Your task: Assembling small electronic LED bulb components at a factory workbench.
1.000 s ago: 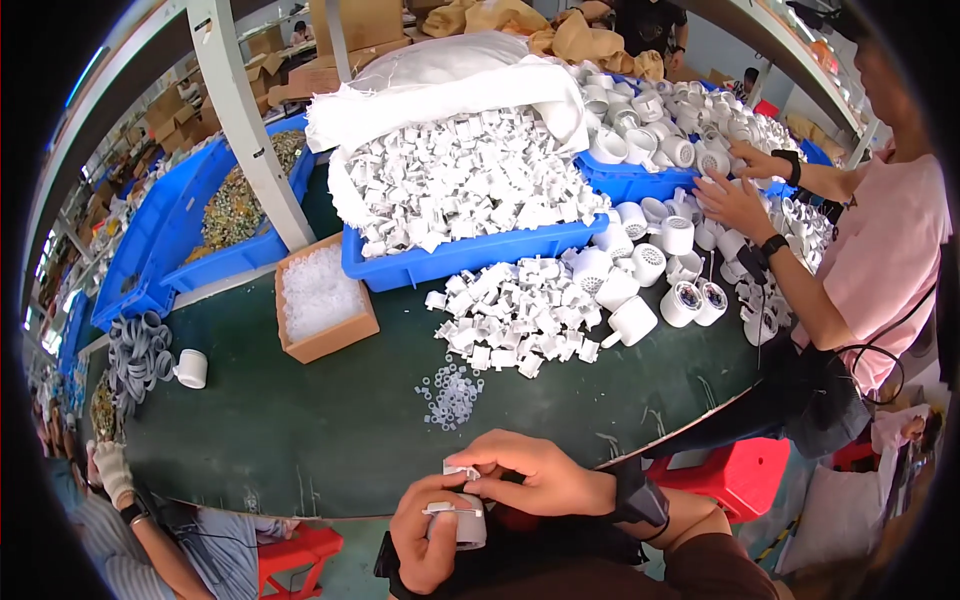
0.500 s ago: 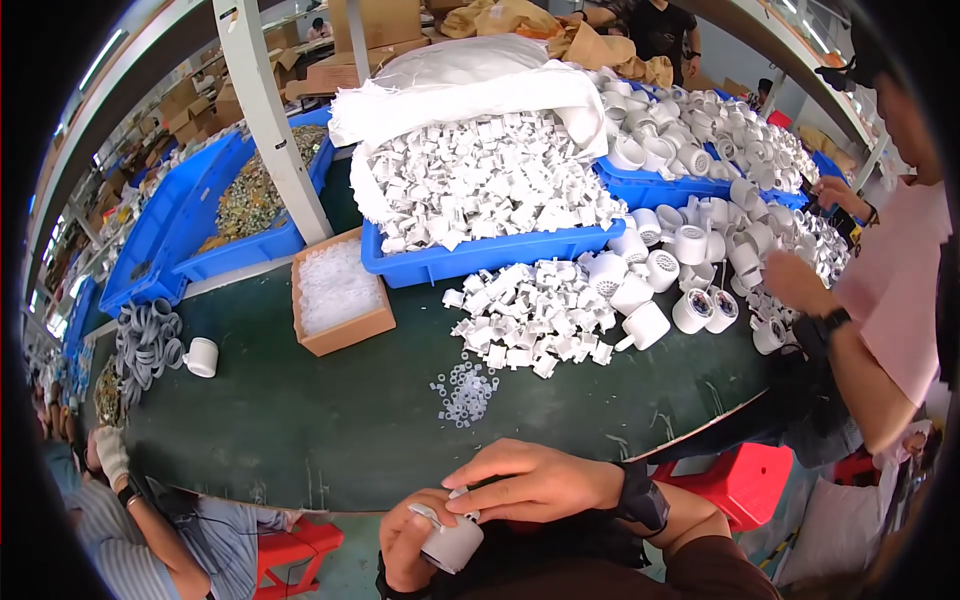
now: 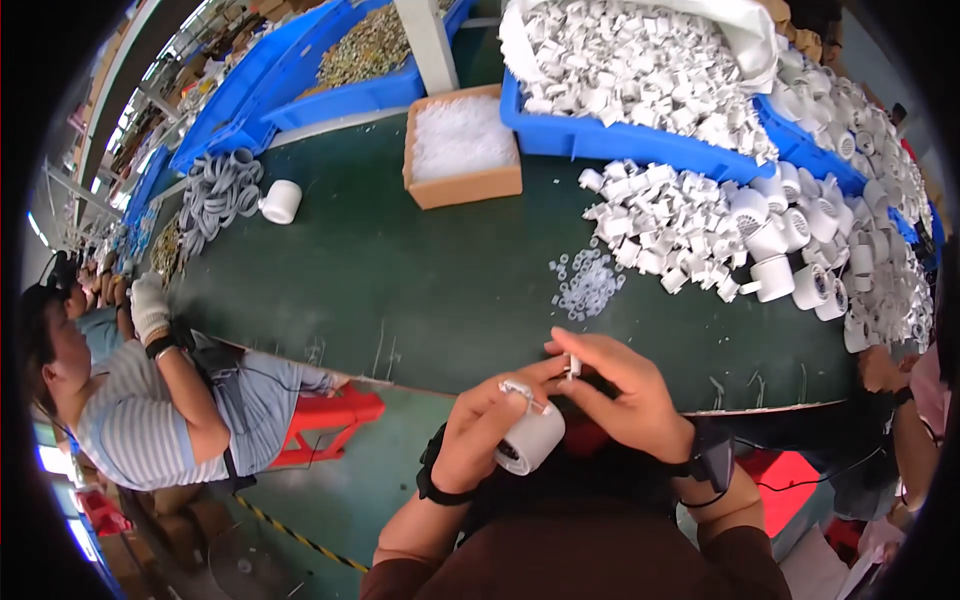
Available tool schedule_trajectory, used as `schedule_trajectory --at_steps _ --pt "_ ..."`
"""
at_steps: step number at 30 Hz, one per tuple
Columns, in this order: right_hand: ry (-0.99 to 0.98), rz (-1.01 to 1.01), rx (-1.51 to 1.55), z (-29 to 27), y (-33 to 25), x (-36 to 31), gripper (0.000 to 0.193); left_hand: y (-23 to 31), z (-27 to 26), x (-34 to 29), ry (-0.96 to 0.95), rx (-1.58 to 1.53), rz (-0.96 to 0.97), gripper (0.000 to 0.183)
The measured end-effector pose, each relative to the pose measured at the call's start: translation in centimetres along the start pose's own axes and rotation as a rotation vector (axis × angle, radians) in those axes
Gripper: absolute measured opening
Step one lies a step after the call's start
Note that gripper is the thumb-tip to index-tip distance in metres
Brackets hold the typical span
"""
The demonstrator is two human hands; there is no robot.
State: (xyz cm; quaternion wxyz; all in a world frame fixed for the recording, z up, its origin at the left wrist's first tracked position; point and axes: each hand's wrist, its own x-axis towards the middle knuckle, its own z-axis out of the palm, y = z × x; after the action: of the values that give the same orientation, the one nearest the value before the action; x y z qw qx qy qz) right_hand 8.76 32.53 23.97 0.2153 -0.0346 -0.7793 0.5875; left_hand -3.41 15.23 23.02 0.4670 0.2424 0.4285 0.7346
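My left hand (image 3: 468, 436) is wrapped round a white cylindrical plastic housing (image 3: 533, 440), which is tilted with a dark opening showing at its lower end. A small white bracket-like part stands at the housing's upper edge, by my left thumb. Just to the right, my right hand (image 3: 636, 398) pinches a small white plastic piece (image 3: 573, 367) between thumb and fingers. The fingertips of both hands nearly meet. Beyond them on the green table (image 3: 400, 290) lies a little heap of translucent rings (image 3: 588, 288). Behind it spreads a pile of white plastic brackets (image 3: 665, 225).
A cardboard box (image 3: 465, 190) of clear small parts stands mid-table. Blue bins (image 3: 640, 140) of white parts line the back. More white housings (image 3: 775, 275) lie at right. Grey rings (image 3: 215, 195) and one housing (image 3: 281, 201) lie left. A gloved co-worker (image 3: 160, 400) sits at left.
The view has swung to the left. My right hand has drawn off the housing and now holds a small white piece beside it. The left hand still grips the housing.
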Motion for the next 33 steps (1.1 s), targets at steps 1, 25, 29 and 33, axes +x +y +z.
schedule_trajectory --at_steps 1,25,29,33 --pt "-0.013 -0.004 -0.003 0.1 0.0 0.1 0.057 0.3 0.1 0.0 0.022 0.002 -0.011 0.032" --pt "0.171 0.141 0.261 5.1 -0.9 0.1 0.040 0.3 1.4 1.3 0.414 1.200 0.532 0.031" --pt "0.212 0.135 0.248 5.5 -0.7 0.0 0.041 0.4 1.5 1.5 0.407 1.213 0.532 0.030" --pt "0.231 0.156 0.283 5.5 -0.7 0.3 0.041 0.4 1.4 1.5 0.404 1.213 0.544 0.030"
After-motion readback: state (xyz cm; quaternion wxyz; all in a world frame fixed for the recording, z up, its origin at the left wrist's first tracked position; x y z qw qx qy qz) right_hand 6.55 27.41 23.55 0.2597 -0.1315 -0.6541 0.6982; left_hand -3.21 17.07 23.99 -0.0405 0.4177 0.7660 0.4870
